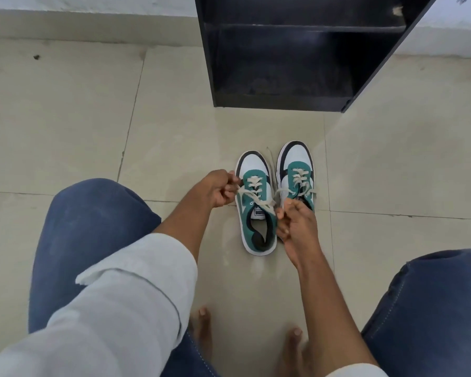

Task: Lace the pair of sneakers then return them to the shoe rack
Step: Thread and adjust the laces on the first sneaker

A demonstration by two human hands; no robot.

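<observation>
Below, the left hand (220,189) and right hand (292,219) each pinch one end of the flat cream woven lace (259,202) on the green, white and black leather-look sneaker (254,208) between them; its laced twin (297,175) sits just beyond the right hand, before the boxy matte-black shoe rack (283,63) on glossy beige tiles (93,118).

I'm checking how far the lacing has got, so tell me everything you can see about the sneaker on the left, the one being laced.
The left sneaker is green with a white toe, black trim and a white sole, and looks like smooth leather or the like. It stands upright on the tiled floor, toe toward the black shoe rack, beside the other sneaker. Its cream lace crosses the upper eyelets; the left hand and right hand each pinch one end. A logo label shows on the tongue.
</observation>
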